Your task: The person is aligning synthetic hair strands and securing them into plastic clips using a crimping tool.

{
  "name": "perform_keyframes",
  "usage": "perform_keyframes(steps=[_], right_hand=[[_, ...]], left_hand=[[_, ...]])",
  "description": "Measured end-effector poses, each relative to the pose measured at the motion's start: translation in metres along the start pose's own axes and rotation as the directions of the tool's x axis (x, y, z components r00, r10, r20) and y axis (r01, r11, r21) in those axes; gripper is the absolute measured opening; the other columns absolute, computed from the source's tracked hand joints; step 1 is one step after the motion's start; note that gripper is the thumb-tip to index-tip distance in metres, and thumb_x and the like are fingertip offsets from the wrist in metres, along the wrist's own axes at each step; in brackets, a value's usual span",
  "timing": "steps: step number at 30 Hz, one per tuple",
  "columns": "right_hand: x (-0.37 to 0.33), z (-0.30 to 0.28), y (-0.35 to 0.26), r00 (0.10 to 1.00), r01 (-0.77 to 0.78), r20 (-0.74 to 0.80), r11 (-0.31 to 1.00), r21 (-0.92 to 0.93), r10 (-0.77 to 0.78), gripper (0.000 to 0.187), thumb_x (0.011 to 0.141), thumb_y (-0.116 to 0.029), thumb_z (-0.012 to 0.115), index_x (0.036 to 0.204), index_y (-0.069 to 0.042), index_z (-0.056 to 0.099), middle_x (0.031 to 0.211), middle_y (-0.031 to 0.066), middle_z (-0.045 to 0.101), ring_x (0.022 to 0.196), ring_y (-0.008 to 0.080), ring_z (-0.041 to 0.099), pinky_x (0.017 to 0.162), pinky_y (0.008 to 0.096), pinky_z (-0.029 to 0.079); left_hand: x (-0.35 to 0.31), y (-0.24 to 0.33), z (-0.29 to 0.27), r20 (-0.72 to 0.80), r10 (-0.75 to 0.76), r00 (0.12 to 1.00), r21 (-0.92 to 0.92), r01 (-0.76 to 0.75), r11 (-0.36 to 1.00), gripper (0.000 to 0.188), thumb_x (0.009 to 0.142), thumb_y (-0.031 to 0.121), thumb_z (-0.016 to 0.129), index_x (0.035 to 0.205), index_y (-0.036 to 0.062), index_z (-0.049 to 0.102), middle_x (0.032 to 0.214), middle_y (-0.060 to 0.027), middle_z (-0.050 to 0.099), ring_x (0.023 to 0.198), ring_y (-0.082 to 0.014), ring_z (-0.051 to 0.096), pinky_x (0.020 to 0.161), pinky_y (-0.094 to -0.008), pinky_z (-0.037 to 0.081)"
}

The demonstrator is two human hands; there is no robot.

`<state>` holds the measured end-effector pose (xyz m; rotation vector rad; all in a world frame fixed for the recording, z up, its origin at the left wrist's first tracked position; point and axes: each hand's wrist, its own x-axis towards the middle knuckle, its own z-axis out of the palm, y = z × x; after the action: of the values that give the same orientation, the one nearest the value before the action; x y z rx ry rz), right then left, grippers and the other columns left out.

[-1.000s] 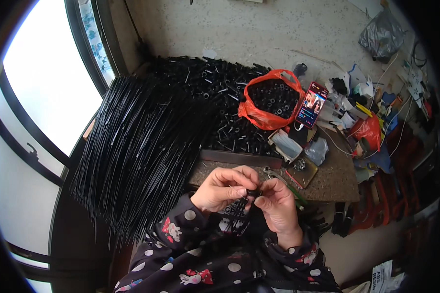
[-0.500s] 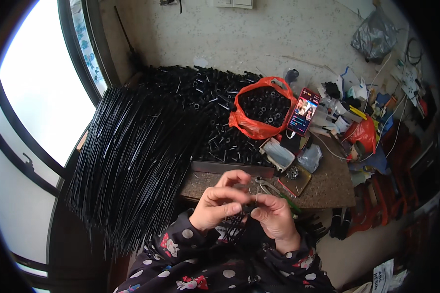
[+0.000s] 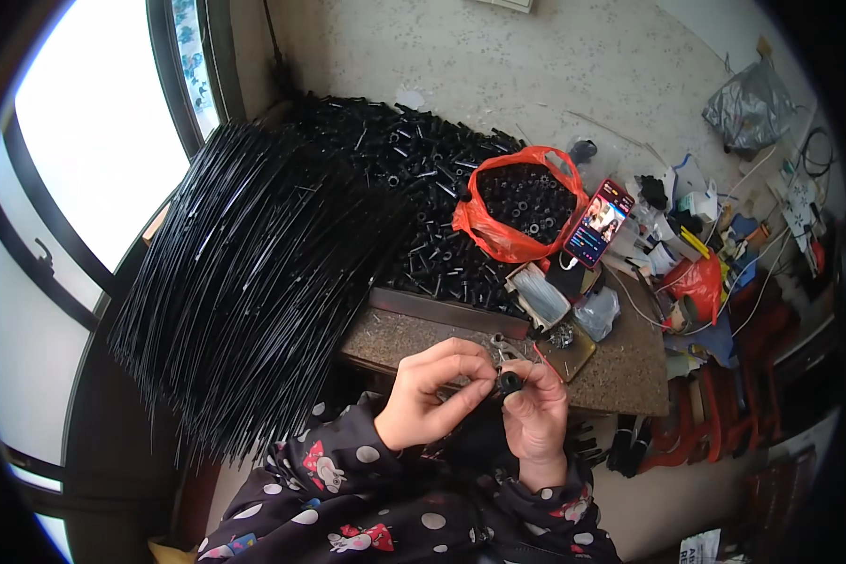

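Observation:
Between the thumb and fingers of my right hand is a small black round cap with a hole, turned toward me. My left hand is closed in a pinch right beside it, thumb against the fingertips. Whatever that pinch holds is too small to make out. Both hands are over the near edge of the stone-topped table. Just beyond my fingers lies a pair of pliers, partly hidden.
Long thin black rods hang off the table's left. A heap of short black tubes lies behind a low grey barrier. A red bag holds black rings. A phone, open box and clear bag stand right.
The view has shifted slightly. My left fingers, spread and blurred before, have come together in a pinch by the cap. The cap's round end now shows in my right hand.

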<state>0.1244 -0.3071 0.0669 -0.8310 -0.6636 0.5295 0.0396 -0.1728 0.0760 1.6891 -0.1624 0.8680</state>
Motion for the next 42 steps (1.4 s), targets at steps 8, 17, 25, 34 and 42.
perform_keyframes(steps=[8, 17, 25, 34, 42], right_hand=[[0.004, -0.004, -0.005, 0.980, -0.134, 0.137, 0.986, -0.094, 0.146, 0.010, 0.075, -0.002, 0.068, 0.081, 0.003, 0.061, 0.082, 0.0063, 0.056, 0.068, 0.0085, 0.053, 0.061, 0.0197, 0.044], [-0.002, 0.016, 0.000, 0.995, -0.094, 0.030, 0.985, -0.146, 0.099, 0.047, 0.067, -0.010, 0.079, 0.099, -0.006, 0.046, 0.083, -0.0019, 0.045, 0.068, 0.0026, 0.044, 0.057, 0.0151, 0.039], [0.000, 0.027, -0.033, 0.901, 0.388, 0.239, 0.429, -0.816, -0.361, 0.055, 0.057, -0.015, 0.080, 0.106, -0.009, 0.057, 0.096, 0.0071, 0.046, 0.079, 0.0196, 0.047, 0.066, 0.0303, 0.038], [0.001, 0.026, -0.037, 0.874, 0.462, 0.415, 0.168, -0.871, -0.254, 0.012, 0.070, -0.006, 0.066, 0.079, -0.003, 0.057, 0.073, 0.0057, 0.051, 0.069, 0.0240, 0.049, 0.061, 0.0347, 0.038], [-0.027, -0.072, -0.016, 0.954, 0.266, 0.255, 0.055, -0.962, -0.158, 0.025, 0.070, -0.013, 0.069, 0.087, -0.003, 0.055, 0.085, 0.0128, 0.054, 0.078, 0.0311, 0.054, 0.066, 0.0370, 0.045]], left_hand=[[-0.014, 0.004, 0.006, -0.045, 0.047, 0.998, 0.055, -0.045, 0.998, 0.040, 0.065, 0.013, 0.080, 0.094, 0.0003, 0.056, 0.084, -0.0073, 0.057, 0.072, -0.0122, 0.054, 0.063, -0.0239, 0.045], [-0.019, 0.000, 0.005, 0.204, -0.082, 0.976, -0.221, 0.128, 0.967, 0.026, 0.092, 0.020, 0.041, 0.104, -0.0011, 0.049, 0.080, -0.0091, 0.055, 0.068, -0.0167, 0.055, 0.063, -0.0275, 0.044], [-0.014, 0.013, -0.003, 0.440, -0.387, 0.810, -0.475, 0.576, 0.666, 0.064, 0.084, 0.060, 0.044, 0.091, -0.0031, 0.048, 0.073, -0.0090, 0.053, 0.056, -0.0117, 0.050, 0.050, -0.0225, 0.039], [-0.011, -0.006, 0.014, 0.019, -0.174, 0.985, -0.095, 0.175, 0.980, 0.031, 0.091, 0.028, 0.045, 0.080, -0.0002, 0.051, 0.063, -0.0045, 0.052, 0.054, -0.0102, 0.049, 0.050, -0.0246, 0.040], [-0.001, -0.006, -0.025, 0.123, -0.151, 0.981, -0.283, 0.181, 0.942, 0.029, 0.083, 0.024, 0.059, 0.068, 0.0002, 0.052, 0.054, -0.0025, 0.051, 0.047, -0.0092, 0.047, 0.045, -0.0236, 0.034]])
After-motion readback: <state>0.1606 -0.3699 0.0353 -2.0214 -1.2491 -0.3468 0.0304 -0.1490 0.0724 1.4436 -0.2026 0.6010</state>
